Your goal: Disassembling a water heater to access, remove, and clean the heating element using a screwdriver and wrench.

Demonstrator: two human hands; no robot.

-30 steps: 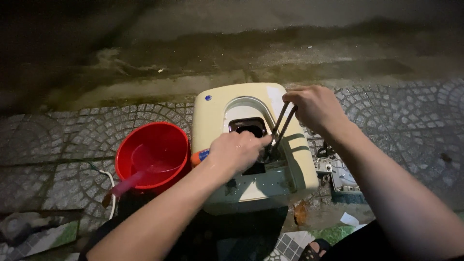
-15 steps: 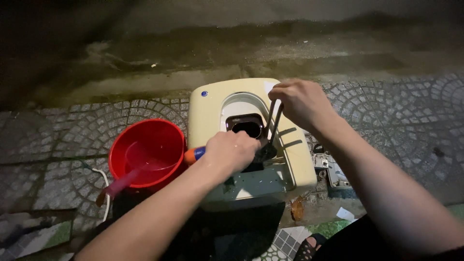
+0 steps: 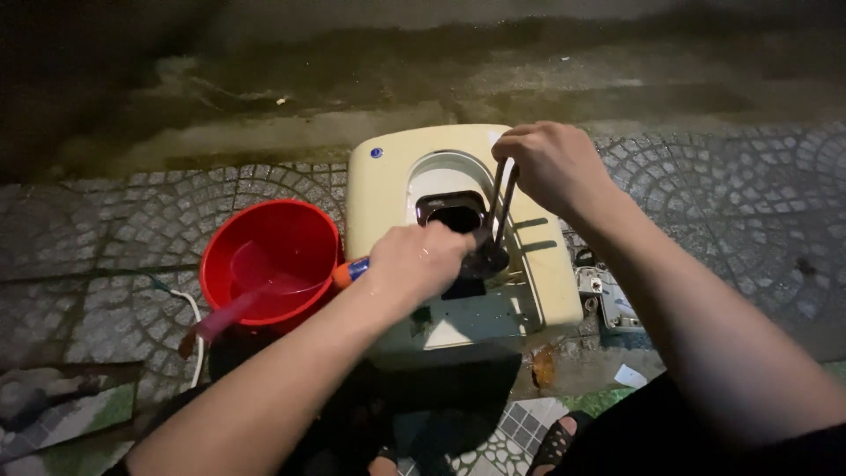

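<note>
We kneel over a cream heater casing (image 3: pixel 458 256) lying on the cobbled floor (image 3: pixel 132 229), its round opening facing up. Our right hand (image 3: pixel 551 163) pinches the top of a dark looped heating element (image 3: pixel 495 220), fingers (image 3: pixel 515 141) closed tight around the two rods, so the element stands upright with its lower end at the dark hole (image 3: pixel 454 216) in the casing. Our left hand (image 3: pixel 423 257) is curled shut around a screwdriver (image 3: pixel 351 271) with a blue and orange handle; only the handle end shows, and we cannot tell where the tip sits, since the fist hides it. To do this well, we judge that the right hand should keep the element plumb and steady, without twisting the rods, while the left presses the tool squarely near the base, so nothing slips against the casing edge. A firm but not crushing grip seems best, as the rods look thin. Just left of the casing, touching or nearly so, stands a red bucket (image 3: pixel 269 260); it appears to hold a shallow layer of clear water, and a pink-handled tool (image 3: pixel 231 308) leans in it, its handle sticking out over the rim toward us. A white cord (image 3: pixel 196 308) lies beside the bucket. Right of the casing, a small grey part (image 3: pixel 604 295) rests on the floor, its contents too dim to tell.
</note>
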